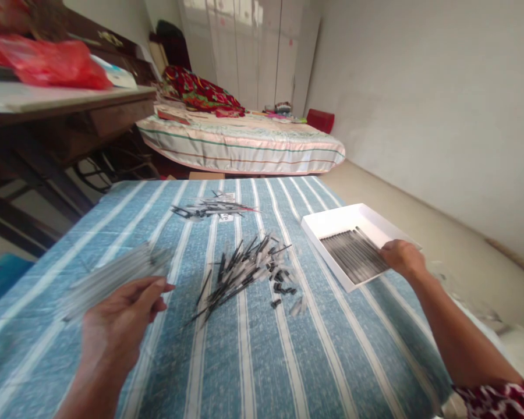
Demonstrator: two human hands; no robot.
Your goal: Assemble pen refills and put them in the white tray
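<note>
My right hand point(404, 257) is closed at the right side of a white open box point(332, 262), its fingertips on the end of a slim grey pen-like stick point(367, 238). Beside that stick, a row of dark slim sticks point(351, 256) lies side by side in the box. My left hand point(122, 314) hovers at the left with thumb and fingers pinched together; whatever may be between them is hidden. Just behind it lies a blurred bundle of clear, grey slim tubes point(113, 273). A loose heap of black and clear thin pieces point(240, 270) spreads between my hands.
Several small black caps point(282, 282) lie by the heap. Farther back is another pile of thin dark parts point(209, 208). A striped blue cloth point(262, 372) covers the table. A bed point(244, 139) stands beyond, with a wooden desk point(70, 110) at left and a wall point(441, 105) at right.
</note>
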